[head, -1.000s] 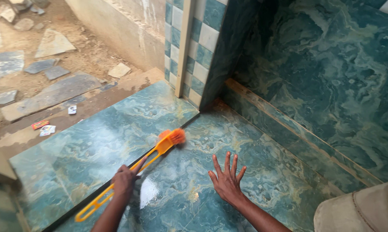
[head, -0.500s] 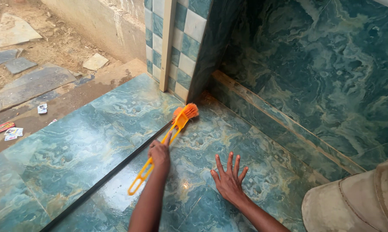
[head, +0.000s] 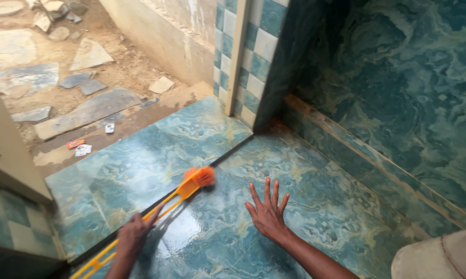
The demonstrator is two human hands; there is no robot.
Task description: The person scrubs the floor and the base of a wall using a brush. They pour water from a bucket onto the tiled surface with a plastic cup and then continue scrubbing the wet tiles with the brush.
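Head view shows the left hand [head: 135, 233] clamped around the yellow handle of an orange scrub brush [head: 191, 182], bristles on the wet teal floor tiles [head: 305, 196] beside the dark threshold groove [head: 227, 152], while the right hand [head: 266, 212] lies flat nearby, fingers spread.

Orange-bristled scrubbing brush [head: 155, 212] with a long yellow plastic handle, slotted along its length. Lying at a low slant, handle running from the lower left edge of the view up to the right. Bristle head [head: 202, 175] pressed down on the wet, glossy blue-green marbled floor tile [head: 305, 206], just beside the dark joint between two tiles, slightly blurred. Gripped around mid-handle by the left hand [head: 136, 232], index finger stretched along the shaft. Handle's far end cut off by the bottom edge of the view.
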